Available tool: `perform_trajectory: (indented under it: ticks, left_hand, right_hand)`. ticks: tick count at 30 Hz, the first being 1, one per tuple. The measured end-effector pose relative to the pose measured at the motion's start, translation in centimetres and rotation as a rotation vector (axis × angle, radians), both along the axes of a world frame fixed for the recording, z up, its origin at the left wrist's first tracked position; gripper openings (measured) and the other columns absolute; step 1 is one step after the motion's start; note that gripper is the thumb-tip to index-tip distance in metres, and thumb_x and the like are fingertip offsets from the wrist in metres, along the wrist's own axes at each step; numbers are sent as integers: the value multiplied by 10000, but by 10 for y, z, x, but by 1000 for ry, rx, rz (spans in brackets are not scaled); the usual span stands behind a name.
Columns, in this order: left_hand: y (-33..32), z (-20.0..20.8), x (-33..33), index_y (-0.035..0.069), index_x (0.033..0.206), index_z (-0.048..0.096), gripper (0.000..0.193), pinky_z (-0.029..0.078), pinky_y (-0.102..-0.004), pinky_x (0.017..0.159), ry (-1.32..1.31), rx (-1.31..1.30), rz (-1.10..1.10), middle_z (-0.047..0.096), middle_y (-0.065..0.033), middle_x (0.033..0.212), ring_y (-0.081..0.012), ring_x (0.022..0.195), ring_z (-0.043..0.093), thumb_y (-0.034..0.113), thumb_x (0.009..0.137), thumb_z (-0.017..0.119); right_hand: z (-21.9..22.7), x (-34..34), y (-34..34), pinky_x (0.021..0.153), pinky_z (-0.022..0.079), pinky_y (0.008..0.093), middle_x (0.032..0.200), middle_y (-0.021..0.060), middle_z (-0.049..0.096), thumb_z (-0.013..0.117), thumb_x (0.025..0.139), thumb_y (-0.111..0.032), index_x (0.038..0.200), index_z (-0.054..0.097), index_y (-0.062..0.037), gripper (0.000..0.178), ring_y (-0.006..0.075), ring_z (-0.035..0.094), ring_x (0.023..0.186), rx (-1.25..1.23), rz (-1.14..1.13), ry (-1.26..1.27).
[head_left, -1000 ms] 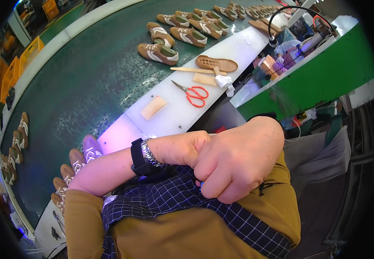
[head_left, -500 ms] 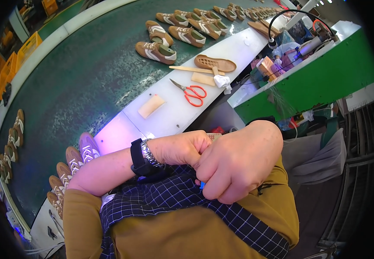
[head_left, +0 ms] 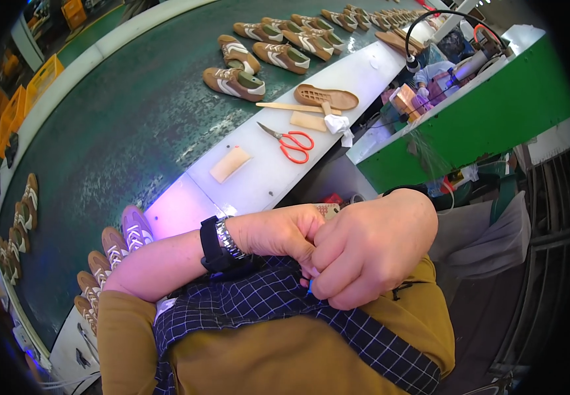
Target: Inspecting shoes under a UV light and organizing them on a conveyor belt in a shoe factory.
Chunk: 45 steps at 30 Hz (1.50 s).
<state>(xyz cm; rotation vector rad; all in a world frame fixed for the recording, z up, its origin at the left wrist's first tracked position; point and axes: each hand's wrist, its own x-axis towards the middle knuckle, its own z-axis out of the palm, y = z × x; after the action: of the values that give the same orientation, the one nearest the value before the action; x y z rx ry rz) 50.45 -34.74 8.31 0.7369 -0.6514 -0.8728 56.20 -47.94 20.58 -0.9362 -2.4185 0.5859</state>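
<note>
My left hand (head_left: 284,232), with a watch (head_left: 230,238) and a black strap on its wrist, reaches in from the left and meets my right hand (head_left: 372,251) in front of my chest. The fingers of both hands are curled closed and press against each other. A small blue bit (head_left: 310,287) peeps out below the right fingers; the rest of it is hidden, so its kind cannot be made out. Behind the knuckles shows the edge of a beige piece with reddish dots (head_left: 328,210), largely covered. Beneath the hands hangs a dark checked apron (head_left: 252,293).
A white ledge (head_left: 259,174) carries red-handled scissors (head_left: 293,145), a tan shoe sole (head_left: 326,97), beige pieces (head_left: 230,164) and crumpled white tissue (head_left: 339,127). Brown sneakers (head_left: 235,83) stand on the green conveyor (head_left: 120,131). A green-sided bench (head_left: 469,112) is at the right.
Both hands have dropped slightly, still pressed together, and the right has shifted a little to the right. The things on the ledge have not been moved.
</note>
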Motion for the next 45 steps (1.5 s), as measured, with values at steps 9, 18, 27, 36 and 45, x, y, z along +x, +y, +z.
perform_trajectory:
  ticks: [9, 18, 27, 36, 45]
  left_hand:
    - [-1, 24, -8, 28, 1042, 626, 333, 459, -242, 840, -114, 66, 243, 637, -38, 975, -109, 973, 567, 144, 751, 740]
    - [-15, 11, 5, 25, 1041, 628, 251, 457, -265, 866, -276, 155, -96, 637, -44, 1004, -129, 972, 575, 208, 870, 642]
    - [-18, 12, 8, -3, 1076, 558, 238, 373, -292, 928, -243, 202, -195, 538, -93, 1122, -165, 1068, 488, 183, 929, 534]
    - [2, 34, 8, 6, 1201, 507, 357, 408, -219, 792, -186, 391, -244, 542, 1, 968, -64, 898, 496, 238, 932, 539]
    - [11, 33, -9, 26, 903, 627, 152, 436, -230, 660, -272, 534, -53, 589, 10, 741, -55, 712, 534, 172, 862, 617]
  right_hand:
    - [-3, 2, 4, 589, 443, 318, 807, 76, 567, 587, 795, -103, 748, 565, -27, 92, 219, 550, 690, -142, 46, 40]
    - [-11, 39, 11, 621, 455, 342, 726, 83, 591, 663, 762, -137, 756, 593, -31, 127, 265, 573, 681, -436, -164, 241]
    - [-9, 53, 18, 549, 439, 320, 685, 78, 569, 685, 732, -195, 749, 592, -29, 192, 226, 566, 649, -525, -250, 159]
    - [-10, 61, 15, 505, 412, 311, 645, 48, 561, 684, 743, -204, 735, 587, -49, 183, 183, 543, 584, -537, -273, 152]
    - [-33, 62, 11, 507, 417, 303, 612, 61, 603, 529, 831, -159, 730, 633, 2, 217, 143, 540, 545, -1176, -165, 277]
